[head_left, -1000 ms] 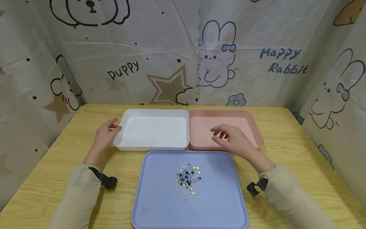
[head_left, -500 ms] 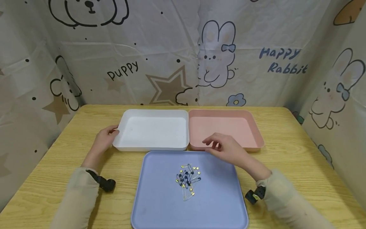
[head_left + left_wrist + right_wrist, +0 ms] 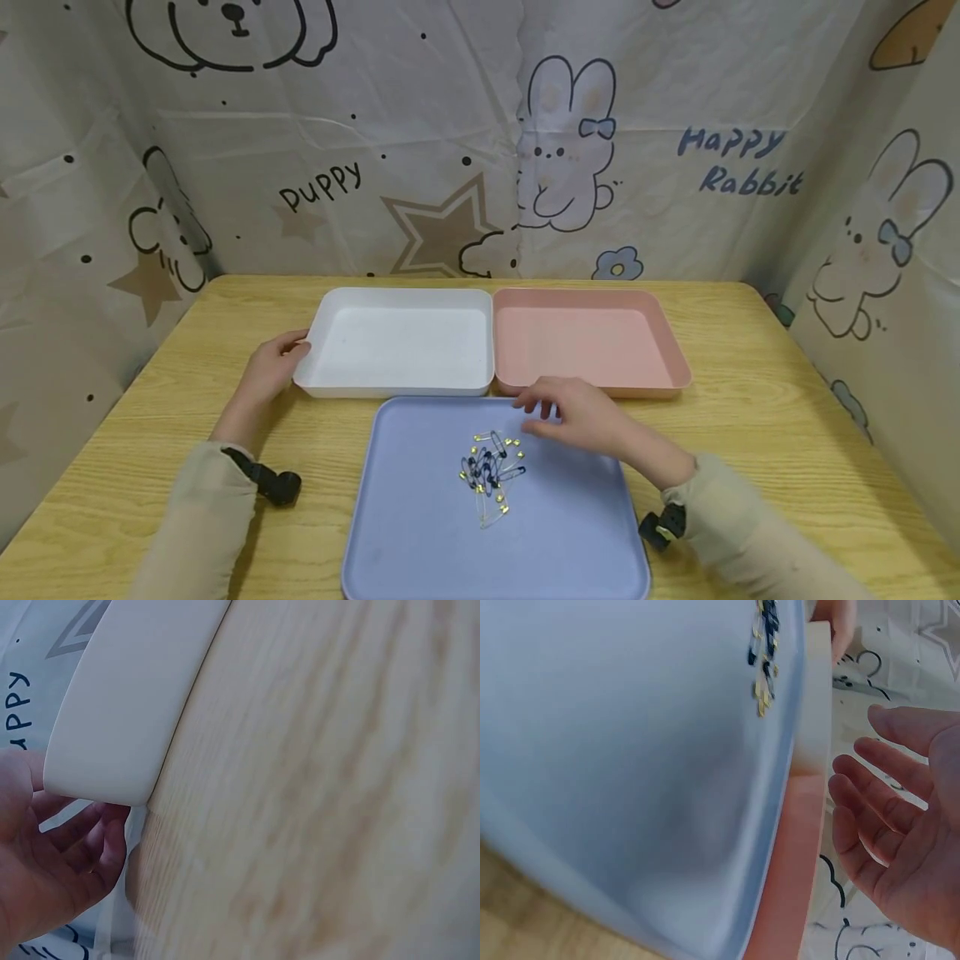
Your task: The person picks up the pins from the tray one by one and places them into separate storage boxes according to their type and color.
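My left hand [image 3: 272,367] grips the left end of a white tray [image 3: 393,392], thumb at the rim and fingers curled against the outer wall. The left wrist view shows this hand [image 3: 64,859] at the corner of the white tray [image 3: 127,705]. My right hand [image 3: 573,412] hovers over the far right part of a blue tray [image 3: 420,550], fingers loosely bent and holding nothing. A small pile of safety pins [image 3: 489,471], some black and some gold, lies in the blue tray, left of the right fingertips. In the right wrist view the right hand [image 3: 900,802] has its fingers spread apart.
A pink tray [image 3: 592,337] stands right beside the white one, behind the blue tray. All sit on a wooden table [image 3: 735,358]. Printed cloth [image 3: 420,108] hangs behind and at both sides.
The left hand has closed on the white tray's left end. My right hand has moved left and nearer, from over the pink tray to over the blue tray. The pins stay put.
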The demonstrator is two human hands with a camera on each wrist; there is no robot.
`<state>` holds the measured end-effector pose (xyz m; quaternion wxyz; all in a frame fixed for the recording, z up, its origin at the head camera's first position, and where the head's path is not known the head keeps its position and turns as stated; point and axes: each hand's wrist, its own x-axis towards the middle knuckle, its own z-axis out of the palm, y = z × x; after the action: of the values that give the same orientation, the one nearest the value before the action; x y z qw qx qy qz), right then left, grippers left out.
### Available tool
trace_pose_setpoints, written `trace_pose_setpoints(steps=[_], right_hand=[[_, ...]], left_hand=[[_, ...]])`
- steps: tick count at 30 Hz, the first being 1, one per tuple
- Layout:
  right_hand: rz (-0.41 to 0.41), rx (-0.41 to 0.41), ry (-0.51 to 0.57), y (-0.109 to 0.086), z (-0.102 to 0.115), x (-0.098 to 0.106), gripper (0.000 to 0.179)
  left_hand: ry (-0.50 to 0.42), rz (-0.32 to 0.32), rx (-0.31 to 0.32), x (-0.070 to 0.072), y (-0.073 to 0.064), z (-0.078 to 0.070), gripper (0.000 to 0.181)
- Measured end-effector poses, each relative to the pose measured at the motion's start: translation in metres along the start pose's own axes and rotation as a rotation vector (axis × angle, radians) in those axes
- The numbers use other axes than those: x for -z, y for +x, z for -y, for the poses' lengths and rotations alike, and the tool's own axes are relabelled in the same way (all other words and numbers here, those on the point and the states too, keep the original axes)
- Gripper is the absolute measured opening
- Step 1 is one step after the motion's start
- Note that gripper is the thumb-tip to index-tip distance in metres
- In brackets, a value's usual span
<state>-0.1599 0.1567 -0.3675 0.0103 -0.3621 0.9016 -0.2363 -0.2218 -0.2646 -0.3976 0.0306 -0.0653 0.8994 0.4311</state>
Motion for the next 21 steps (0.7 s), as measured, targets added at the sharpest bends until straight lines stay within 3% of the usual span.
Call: trace_pose_setpoints(steps=[13,21], right_hand=[[0.154,-0.036,-0.067,0.002,0.007,-0.015,0.027],[0.18,0.025,-0.152,0.002,0.008,-0.021,0.028]], left_hand=[[-0.001,0.008,0.005,0.0,0.002,0.004,0.052],[-0.013,0.013,0.013,0.0,0.003,0.005,0.051]])
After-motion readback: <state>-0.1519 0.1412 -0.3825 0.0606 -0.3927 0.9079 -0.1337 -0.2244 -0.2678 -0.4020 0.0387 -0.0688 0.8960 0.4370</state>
